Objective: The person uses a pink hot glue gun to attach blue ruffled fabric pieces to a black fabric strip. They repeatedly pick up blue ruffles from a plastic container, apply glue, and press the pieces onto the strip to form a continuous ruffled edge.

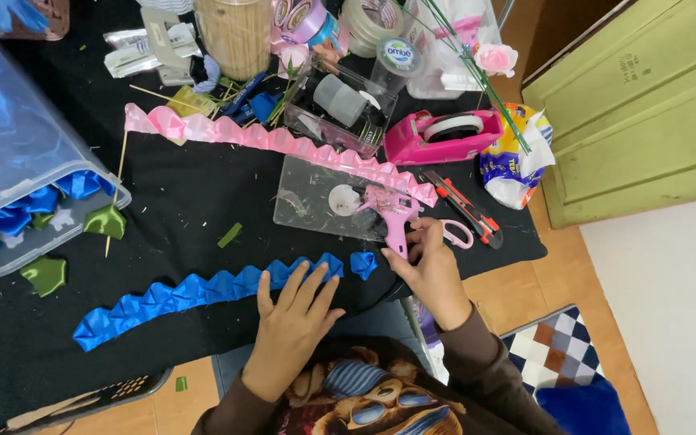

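The left hand [292, 322] lies flat with fingers spread on the right end of a blue folded ribbon strip [195, 294], which runs in zigzag points across the black table cloth [179, 201]. Just beside its end sits a single loose blue folded ribbon piece [362, 263]. The right hand [432, 270] is closed around the handle of a pink glue gun [392, 211], whose body rests on a clear plastic sheet [308, 201]. A longer pink folded ribbon strip [275, 141] stretches behind the sheet, its right end lying over it.

At the left edge, a clear plastic storage bin [18, 145] with a lid over it holds blue ribbon pieces, with a few green ones [106, 221] at its rim. Behind the pink strip, a clear rectangular box [340, 105] contains a grey roll and dark items. A tall round container of wooden skewers [238, 36] stands further back. A pink tape dispenser [443, 135] sits to the right, with a utility knife [465, 208] and pink-handled scissors [457, 234] near the right hand.
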